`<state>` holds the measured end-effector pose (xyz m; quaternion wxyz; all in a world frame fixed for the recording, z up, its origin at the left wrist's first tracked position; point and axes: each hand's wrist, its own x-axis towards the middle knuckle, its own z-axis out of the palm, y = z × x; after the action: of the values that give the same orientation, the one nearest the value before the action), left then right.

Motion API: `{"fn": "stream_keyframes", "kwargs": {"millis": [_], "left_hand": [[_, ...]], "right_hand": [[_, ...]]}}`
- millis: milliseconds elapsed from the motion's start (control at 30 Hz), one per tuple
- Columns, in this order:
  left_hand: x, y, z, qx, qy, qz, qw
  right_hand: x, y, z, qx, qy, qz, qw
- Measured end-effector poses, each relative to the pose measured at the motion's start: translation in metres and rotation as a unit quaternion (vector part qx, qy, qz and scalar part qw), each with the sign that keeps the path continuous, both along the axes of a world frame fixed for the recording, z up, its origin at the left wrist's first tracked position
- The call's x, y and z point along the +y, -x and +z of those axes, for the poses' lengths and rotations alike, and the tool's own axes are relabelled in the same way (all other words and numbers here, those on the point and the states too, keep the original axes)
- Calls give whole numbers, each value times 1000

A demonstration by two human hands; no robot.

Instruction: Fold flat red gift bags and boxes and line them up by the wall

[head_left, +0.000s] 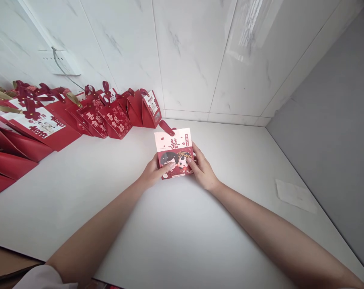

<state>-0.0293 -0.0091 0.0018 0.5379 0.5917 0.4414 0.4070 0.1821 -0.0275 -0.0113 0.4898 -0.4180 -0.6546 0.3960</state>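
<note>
A red and pale pink gift box (173, 144) with a dark red ribbon loop on top is held above the middle of the white table. Its front carries two cartoon figures and a red Chinese character. My left hand (156, 168) grips its left side, with the thumb lying across the printed front. On the opposite side, my right hand (202, 166) grips it too, thumb on the front and fingers partly hidden behind. The box tilts slightly.
Several red gift boxes with ribbon handles (115, 120) line the back left of the white table (170, 233). Behind them, a wall socket (60, 62) has a grey cable. A white paper-like piece (295, 196) lies at right. Cardboard (10, 263) shows at lower left.
</note>
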Motion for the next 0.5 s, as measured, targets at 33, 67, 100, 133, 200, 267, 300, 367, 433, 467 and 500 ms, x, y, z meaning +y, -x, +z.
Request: {"fn": "stream_keyframes", "kwargs": {"millis": [33,67,100,133,200,267,300,367,433,467,500], "left_hand": [[0,0,0,4,-2,2,1000],[-1,-1,1,8,-4,2,1000],[-1,-1,1,9,-6,3,1000],[-2,-1,2,8,-6,3,1000],[-3,-2,4,6,-3,3,1000],[-3,-2,5,1,1,3,1000],[-3,-2,5,0,2,3,1000],[-3,-1,4,3,3,7,1000],[-2,0,1,15,0,13,1000],[-1,1,-1,23,-3,17,1000],[0,2,-3,28,-7,20,999]], "right_hand": [[0,0,0,4,4,3,1000],[1,0,1,7,6,4,1000],[1,0,1,9,6,4,1000],[1,0,1,10,6,3,1000],[1,1,2,9,3,-1,1000],[1,1,2,10,1,0,1000],[1,1,1,13,2,2,1000],[2,0,-1,22,11,4,1000],[3,0,-4,21,23,-2,1000],[4,1,-5,15,26,-8,1000],[5,1,-6,7,28,-15,999]]}}
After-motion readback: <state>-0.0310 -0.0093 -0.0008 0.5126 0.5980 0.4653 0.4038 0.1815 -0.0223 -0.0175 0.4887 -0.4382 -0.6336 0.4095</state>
